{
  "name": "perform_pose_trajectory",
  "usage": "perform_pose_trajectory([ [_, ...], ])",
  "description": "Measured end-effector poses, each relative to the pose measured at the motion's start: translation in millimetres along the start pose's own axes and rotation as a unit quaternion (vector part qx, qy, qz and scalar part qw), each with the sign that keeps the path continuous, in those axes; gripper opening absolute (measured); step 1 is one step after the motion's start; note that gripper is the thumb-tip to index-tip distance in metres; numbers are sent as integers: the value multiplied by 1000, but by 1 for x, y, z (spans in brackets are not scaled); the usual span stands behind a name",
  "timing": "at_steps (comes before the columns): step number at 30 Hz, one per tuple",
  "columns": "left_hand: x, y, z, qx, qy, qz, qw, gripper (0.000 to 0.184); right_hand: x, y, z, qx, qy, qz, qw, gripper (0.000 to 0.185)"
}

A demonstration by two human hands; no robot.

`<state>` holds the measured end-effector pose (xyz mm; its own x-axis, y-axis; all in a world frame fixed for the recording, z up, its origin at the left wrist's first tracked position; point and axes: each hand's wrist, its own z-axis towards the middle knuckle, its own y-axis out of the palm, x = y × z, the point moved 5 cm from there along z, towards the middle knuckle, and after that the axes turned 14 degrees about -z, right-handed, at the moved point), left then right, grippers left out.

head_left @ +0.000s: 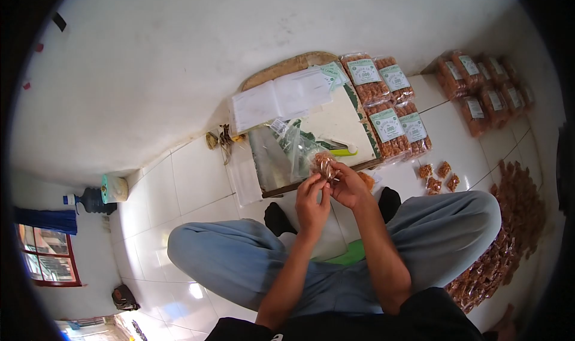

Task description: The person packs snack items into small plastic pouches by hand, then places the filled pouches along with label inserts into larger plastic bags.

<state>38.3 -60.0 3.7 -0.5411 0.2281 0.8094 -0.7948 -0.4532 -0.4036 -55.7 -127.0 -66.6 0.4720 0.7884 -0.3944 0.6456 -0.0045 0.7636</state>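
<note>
Both hands meet in front of me at the near edge of a low table (317,123). Between them is a small clear plastic packet of brown snacks (324,164). My left hand (312,205) pinches its lower end with closed fingers. On the packet's right side, my right hand (350,187) is closed around it. Just beyond lie clear plastic bags (302,151) and a lime-green handled tool (343,151), whose kind I cannot make out. An orange-brown item (366,179) shows partly behind my right hand.
White paper sheets (281,99) and green labels (333,74) lie at the table's far side. Large labelled snack packs (389,128) stand to its right, with more packs (479,83) in the corner. Several small packets (434,185) and a big heap of packets (503,239) cover floor at right.
</note>
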Motion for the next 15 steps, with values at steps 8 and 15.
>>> perform_pose_trajectory([
  [8,-2,-2,-10,2,-34,-50,998,28,-4,9,-5,80,-116,-139,980,39],
  [15,45,-16,57,25,46,38,998,33,-5,25,-16,129,-311,-348,875,64],
])
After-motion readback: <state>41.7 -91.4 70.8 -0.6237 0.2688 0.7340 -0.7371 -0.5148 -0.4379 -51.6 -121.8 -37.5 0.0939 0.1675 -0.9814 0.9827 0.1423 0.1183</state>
